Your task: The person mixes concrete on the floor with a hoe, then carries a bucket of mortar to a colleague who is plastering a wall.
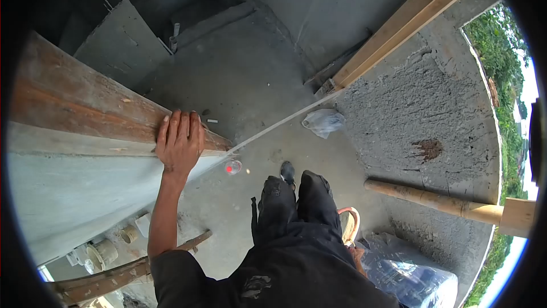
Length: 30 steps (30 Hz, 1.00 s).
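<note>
My left hand (181,140) rests on the brown wooden door frame (85,100), its fingers close together and bent over the edge of the timber. Beside my right thigh, my right hand (358,258) shows only in part, the rest hidden by my body. Its fingers look closed at the lower end of a curved orange-and-white loop (354,222), whose kind I cannot make out. A clear bottle with a red cap (232,168) stands on the floor below the frame, near my left hand.
Ahead, a pale threshold strip (285,120) crosses the concrete floor to a second wooden post (404,26). A plastic bag (323,121) lies beside it. To the right are a bamboo pole (433,198) and clear sheeting (410,274); lower left, a crooked wooden pole (125,274) and buckets (102,254).
</note>
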Motion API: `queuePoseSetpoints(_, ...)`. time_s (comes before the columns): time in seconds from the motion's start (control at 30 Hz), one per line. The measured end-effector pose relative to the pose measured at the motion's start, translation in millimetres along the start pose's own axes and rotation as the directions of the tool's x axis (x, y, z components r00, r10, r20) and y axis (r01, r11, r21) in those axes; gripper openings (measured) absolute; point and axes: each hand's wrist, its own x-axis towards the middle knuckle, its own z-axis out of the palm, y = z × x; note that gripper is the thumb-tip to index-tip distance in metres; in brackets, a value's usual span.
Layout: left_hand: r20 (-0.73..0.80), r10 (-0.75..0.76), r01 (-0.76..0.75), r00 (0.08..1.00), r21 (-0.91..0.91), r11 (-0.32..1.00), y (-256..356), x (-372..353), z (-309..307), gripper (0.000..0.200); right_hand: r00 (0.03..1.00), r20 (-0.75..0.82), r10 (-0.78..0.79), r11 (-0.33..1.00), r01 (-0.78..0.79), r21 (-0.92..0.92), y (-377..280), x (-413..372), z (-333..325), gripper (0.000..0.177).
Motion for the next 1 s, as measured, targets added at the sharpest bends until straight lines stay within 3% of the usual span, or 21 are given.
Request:
queuePoseSetpoints(0.03,0.013,-0.058,0.057,0.998,0.032,0.998,3,7,-1,0.02,0.998,0.056,0.022,0.996,-0.027,0.084,12,31,3,0.034)
queuePoseSetpoints(0.1,0.217,-0.093,0.086,0.972,0.04,0.995,10,20,-9,0.023,0.986,0.168,-0.014,0.957,-0.036,0.288,63,106,28,0.035)
queuePoseSetpoints(0.2,0.481,-0.177,0.162,0.858,0.073,0.984,21,44,6,0.032,0.975,0.193,0.108,0.914,-0.173,0.366,-102,164,13,0.035)
queuePoseSetpoints(0.33,0.731,-0.312,0.277,0.606,0.174,0.945,23,55,36,0.046,0.976,0.219,0.006,0.875,-0.111,0.472,-253,237,2,0.035)
queuePoseSetpoints(0.43,0.754,-0.438,0.356,0.489,0.286,0.89,18,46,52,0.052,0.97,0.206,-0.133,0.864,0.012,0.504,-320,276,-6,0.035)
queuePoseSetpoints(0.5,0.739,-0.448,0.348,0.504,0.302,0.888,24,33,66,0.058,0.953,0.17,-0.251,0.856,0.137,0.498,-344,292,-12,0.036)
queuePoseSetpoints(0.53,0.751,-0.469,0.401,0.465,0.293,0.868,26,33,71,0.06,0.936,0.137,-0.323,0.845,0.22,0.487,-349,300,-17,0.036)
queuePoseSetpoints(0.57,0.765,-0.482,0.455,0.428,0.278,0.846,29,35,76,0.062,0.906,0.087,-0.415,0.815,0.327,0.479,-354,309,-20,0.036)
queuePoseSetpoints(0.63,0.709,-0.497,0.474,0.501,0.255,0.843,33,39,91,0.046,0.752,-0.083,-0.654,0.645,0.612,0.458,-355,332,-25,0.037)
queuePoseSetpoints(0.7,0.71,-0.535,0.56,0.459,0.236,0.794,32,44,109,0.047,0.645,-0.186,-0.741,0.544,0.739,0.396,-371,354,-24,0.038)
queuePoseSetpoints(0.73,0.716,-0.546,0.6,0.435,0.221,0.769,31,47,119,0.048,0.769,-0.139,-0.623,0.691,0.625,0.362,-382,373,-21,0.033)
queuePoseSetpoints(0.8,0.755,-0.574,0.622,0.317,0.291,0.727,27,52,142,0.05,0.944,-0.032,-0.328,0.908,0.325,0.263,-396,416,-10,0.026)
queuePoseSetpoints(0.83,0.794,-0.577,0.646,0.192,0.341,0.683,22,51,162,0.051,0.97,0.019,-0.24,0.953,0.232,0.194,-432,433,-6,0.027)
queuePoseSetpoints(0.87,0.825,-0.562,0.663,0.062,0.387,0.641,20,49,179,0.053,0.978,0.065,-0.199,0.969,0.186,0.165,-472,448,7,0.028)
queuePoseSetpoints(0.9,0.836,-0.54,0.58,-0.097,0.488,0.652,16,49,194,0.059,0.981,0.108,-0.164,0.979,0.148,0.138,-509,462,18,0.029)
queuePoseSetpoints(0.97,0.817,-0.408,0.53,-0.408,0.576,0.623,-9,59,209,0.072,0.974,0.205,-0.098,0.993,0.082,0.088,-573,478,22,0.03)
queuePoseSetpoints(1.0,0.789,-0.398,0.473,-0.469,0.605,0.64,-19,60,212,0.074,0.967,0.243,-0.07,0.995,0.051,0.081,-600,488,26,0.031)
